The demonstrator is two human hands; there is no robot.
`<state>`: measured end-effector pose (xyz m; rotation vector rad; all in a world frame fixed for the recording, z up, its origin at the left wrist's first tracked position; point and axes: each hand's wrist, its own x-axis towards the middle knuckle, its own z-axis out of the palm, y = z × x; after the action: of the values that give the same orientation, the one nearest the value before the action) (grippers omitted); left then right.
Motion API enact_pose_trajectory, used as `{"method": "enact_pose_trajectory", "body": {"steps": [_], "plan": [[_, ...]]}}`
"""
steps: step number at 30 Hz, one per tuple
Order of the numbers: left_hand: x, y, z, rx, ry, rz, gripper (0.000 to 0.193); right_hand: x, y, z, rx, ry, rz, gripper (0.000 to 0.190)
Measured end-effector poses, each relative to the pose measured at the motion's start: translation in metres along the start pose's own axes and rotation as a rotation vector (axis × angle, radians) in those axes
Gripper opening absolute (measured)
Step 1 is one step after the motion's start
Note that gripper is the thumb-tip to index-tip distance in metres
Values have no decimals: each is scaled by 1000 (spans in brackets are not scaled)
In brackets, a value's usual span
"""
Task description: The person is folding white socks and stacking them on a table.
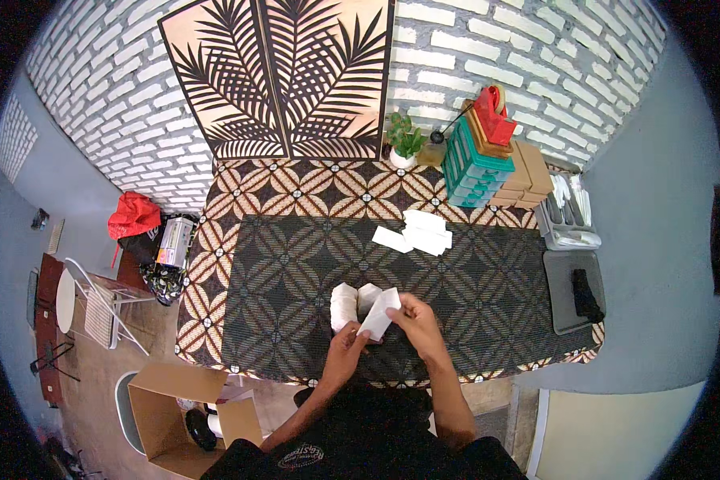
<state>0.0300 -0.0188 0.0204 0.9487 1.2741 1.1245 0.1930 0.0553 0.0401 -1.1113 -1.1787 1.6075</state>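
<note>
Between my two hands is a white paper packet, tilted, above the near part of the patterned table. My left hand pinches its lower end. At its upper right edge, my right hand grips it with thumb and fingers. Just left of the packet stands a row of white packets, upright and close together, with another white packet beside it, partly hidden behind the held one. Farther back on the dark mat lies a loose pile of white packets or cards.
Teal drawers carry a red tape dispenser. Brown boxes, a grey divided tray and a dark tray with black cloth stand at the right. A potted plant is at the back. An open cardboard box sits lower left.
</note>
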Motion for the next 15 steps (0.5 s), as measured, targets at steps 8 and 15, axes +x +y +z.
{"method": "enact_pose_trajectory", "body": {"steps": [8, 15], "plan": [[-2, 14, -9, 6, 250, 169, 45, 13, 12, 4, -347, 216, -142, 17], [3, 9, -18, -32, 282, 192, 45, 25, 24, 15, -561, 203, -376, 13]]}}
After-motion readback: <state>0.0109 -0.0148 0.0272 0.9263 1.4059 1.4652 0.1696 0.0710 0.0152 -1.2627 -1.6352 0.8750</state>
